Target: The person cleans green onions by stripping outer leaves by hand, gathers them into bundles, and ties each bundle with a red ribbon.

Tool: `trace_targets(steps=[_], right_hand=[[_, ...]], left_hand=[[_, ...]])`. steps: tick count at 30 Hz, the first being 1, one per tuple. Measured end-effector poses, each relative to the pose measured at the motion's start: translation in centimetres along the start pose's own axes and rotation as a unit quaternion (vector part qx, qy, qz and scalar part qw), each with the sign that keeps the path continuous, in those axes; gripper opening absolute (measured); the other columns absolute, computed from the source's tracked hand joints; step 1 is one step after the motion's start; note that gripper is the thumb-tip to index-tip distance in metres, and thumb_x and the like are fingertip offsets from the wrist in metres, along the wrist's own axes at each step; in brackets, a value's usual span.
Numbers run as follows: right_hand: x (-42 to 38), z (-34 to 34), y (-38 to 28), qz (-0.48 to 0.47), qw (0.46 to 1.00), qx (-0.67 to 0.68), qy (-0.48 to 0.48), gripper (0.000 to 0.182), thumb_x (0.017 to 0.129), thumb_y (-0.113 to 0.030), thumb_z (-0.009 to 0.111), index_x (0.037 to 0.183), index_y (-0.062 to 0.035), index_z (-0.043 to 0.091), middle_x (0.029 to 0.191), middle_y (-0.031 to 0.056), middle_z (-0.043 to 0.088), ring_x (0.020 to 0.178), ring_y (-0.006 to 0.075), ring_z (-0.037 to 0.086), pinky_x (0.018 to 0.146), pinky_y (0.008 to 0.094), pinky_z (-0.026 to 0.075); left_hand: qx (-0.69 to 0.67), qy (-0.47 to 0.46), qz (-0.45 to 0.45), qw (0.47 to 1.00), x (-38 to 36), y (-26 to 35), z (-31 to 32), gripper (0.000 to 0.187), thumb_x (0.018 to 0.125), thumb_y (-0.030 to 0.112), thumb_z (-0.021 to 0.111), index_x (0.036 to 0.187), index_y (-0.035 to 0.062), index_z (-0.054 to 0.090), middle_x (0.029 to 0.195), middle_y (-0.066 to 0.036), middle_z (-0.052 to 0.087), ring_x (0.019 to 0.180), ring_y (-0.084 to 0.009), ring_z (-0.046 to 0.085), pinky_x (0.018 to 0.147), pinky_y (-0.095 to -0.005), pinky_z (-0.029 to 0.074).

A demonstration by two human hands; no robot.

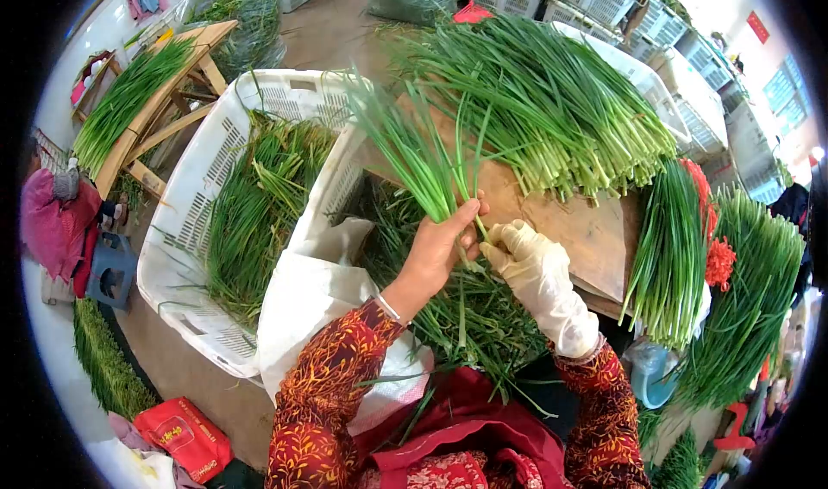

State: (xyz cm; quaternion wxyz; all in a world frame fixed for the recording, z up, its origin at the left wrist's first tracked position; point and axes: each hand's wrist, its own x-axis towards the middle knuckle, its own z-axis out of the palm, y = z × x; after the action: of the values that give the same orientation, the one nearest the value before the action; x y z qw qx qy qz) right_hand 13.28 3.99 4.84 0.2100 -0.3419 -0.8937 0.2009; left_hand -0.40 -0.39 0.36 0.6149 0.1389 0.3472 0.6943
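My left hand, bare with a white band at the wrist, is closed round a small bunch of garlic chives, leaves pointing up and away from me. My right hand, in a pale rubber glove, pinches a chive stalk just beside the left fingers. Beneath both hands lies a heap of loose green trimmings. Ahead, a large pile of chives rests on a brown board, pale stem ends toward me. Right of the board hangs a thick chive bundle.
At left stands a white plastic crate holding chive scraps. Beyond it a wooden bench carries more chives. A person in pink sits by a blue stool. Red ties and another chive heap are at right.
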Motion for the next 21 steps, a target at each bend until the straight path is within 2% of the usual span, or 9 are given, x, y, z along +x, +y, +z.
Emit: trace_targets(steps=[2, 4, 7, 12, 15, 16, 18, 19, 21], right_hand=[[0.1, -0.4, -0.3, -0.008, 1.0, -0.011, -0.002, 0.013, 0.078, -0.022, 0.061, 0.082, -0.0094, 0.058, 0.075, 0.0071, 0.059, 0.067, 0.0252, 0.06, 0.058, 0.0326, 0.046], [0.9, -1.2, -0.6, 0.153, 0.937, 0.305, -0.08, 0.017, 0.08, -0.022, 0.062, 0.086, -0.0056, 0.059, 0.077, 0.0068, 0.062, 0.067, 0.0181, 0.06, 0.061, 0.0285, 0.047], [2.0, 0.6, 0.7, 0.164, 0.931, 0.324, -0.031, 0.02, 0.082, -0.02, 0.062, 0.09, -0.0023, 0.059, 0.079, 0.0083, 0.063, 0.068, 0.0135, 0.059, 0.063, 0.0265, 0.046], [2.0, 1.4, 0.2, 0.132, 0.945, 0.301, -0.008, 0.019, 0.081, -0.019, 0.063, 0.09, -0.0033, 0.06, 0.076, 0.0086, 0.062, 0.067, 0.0134, 0.058, 0.063, 0.0276, 0.046], [1.9, -0.4, 0.1, 0.109, 0.969, 0.22, 0.002, 0.016, 0.082, -0.019, 0.061, 0.09, -0.0055, 0.059, 0.08, 0.0079, 0.062, 0.072, 0.0149, 0.059, 0.066, 0.0281, 0.046], [2.1, -0.5, 0.7, 0.081, 0.956, 0.275, 0.067, 0.014, 0.082, -0.019, 0.06, 0.091, -0.0072, 0.059, 0.081, 0.0069, 0.062, 0.071, 0.0152, 0.059, 0.066, 0.0277, 0.046], [2.7, -2.1, 1.6, 0.069, 0.979, 0.131, 0.138, 0.013, 0.084, -0.019, 0.057, 0.093, -0.0106, 0.058, 0.088, 0.0048, 0.061, 0.073, 0.0151, 0.058, 0.068, 0.0271, 0.047], [3.5, -2.5, 3.0, -0.024, 0.974, 0.021, 0.223, 0.015, 0.077, -0.006, 0.063, 0.091, -0.0079, 0.059, 0.081, 0.0045, 0.06, 0.065, 0.0118, 0.054, 0.058, 0.0222, 0.046], [4.7, -3.3, 4.7, 0.055, 0.966, 0.145, 0.208, 0.017, 0.075, -0.009, 0.065, 0.091, -0.0078, 0.059, 0.082, 0.0058, 0.06, 0.066, 0.0151, 0.056, 0.059, 0.0254, 0.046]], left_hand=[[0.016, 0.008, -0.002, 1.0, -0.2, 0.1, 0.2, 0.03, 0.085, 0.024, 0.058, 0.109, 0.0066, 0.052, 0.086, 0.002, 0.055, 0.057, -0.0044, 0.041, 0.049, -0.0223, 0.037], [0.033, 0.01, -0.005, 0.999, -0.2, -0.1, 0.3, 0.031, 0.085, 0.024, 0.057, 0.11, 0.0063, 0.053, 0.088, 0.003, 0.056, 0.057, -0.0044, 0.043, 0.049, -0.0215, 0.038], [0.045, -0.032, -0.015, 0.998, -0.4, -0.8, 0.1, 0.031, 0.087, 0.026, 0.054, 0.113, 0.0082, 0.053, 0.092, 0.003, 0.057, 0.061, -0.004, 0.046, 0.051, -0.0205, 0.04], [0.038, 0.021, 0.018, 0.999, -0.7, -0.9, 0.3, 0.031, 0.089, 0.03, 0.049, 0.115, 0.0125, 0.052, 0.097, 0.005, 0.058, 0.075, -0.0039, 0.053, 0.055, -0.021, 0.043], [0.002, -0.015, 0.094, 0.995, -0.3, 0.9, -0.9, 0.027, 0.088, 0.03, 0.051, 0.109, 0.0122, 0.052, 0.101, 0.001, 0.056, 0.082, -0.0058, 0.054, 0.06, -0.0218, 0.047], [-0.004, 0.033, 0.172, 0.985, -0.2, 2.1, -0.6, 0.025, 0.088, 0.029, 0.051, 0.106, 0.0112, 0.052, 0.099, 0.0, 0.055, 0.077, -0.0071, 0.053, 0.063, -0.0215, 0.047], [-0.031, 0.108, 0.282, 0.953, 0.2, 4.1, -0.3, 0.024, 0.089, 0.027, 0.051, 0.105, 0.0101, 0.05, 0.096, -0.001, 0.055, 0.072, -0.0087, 0.052, 0.067, -0.0229, 0.046], [-0.053, 0.136, 0.316, 0.937, 0.5, 4.7, -0.5, 0.024, 0.089, 0.027, 0.051, 0.106, 0.0102, 0.049, 0.096, -0.001, 0.054, 0.07, -0.009, 0.051, 0.068, -0.0246, 0.046], [-0.081, 0.069, 0.303, 0.947, 1.3, 4.1, -2.6, 0.024, 0.089, 0.025, 0.052, 0.107, 0.0102, 0.048, 0.091, 0.0, 0.054, 0.065, -0.0078, 0.047, 0.063, -0.0265, 0.044]])
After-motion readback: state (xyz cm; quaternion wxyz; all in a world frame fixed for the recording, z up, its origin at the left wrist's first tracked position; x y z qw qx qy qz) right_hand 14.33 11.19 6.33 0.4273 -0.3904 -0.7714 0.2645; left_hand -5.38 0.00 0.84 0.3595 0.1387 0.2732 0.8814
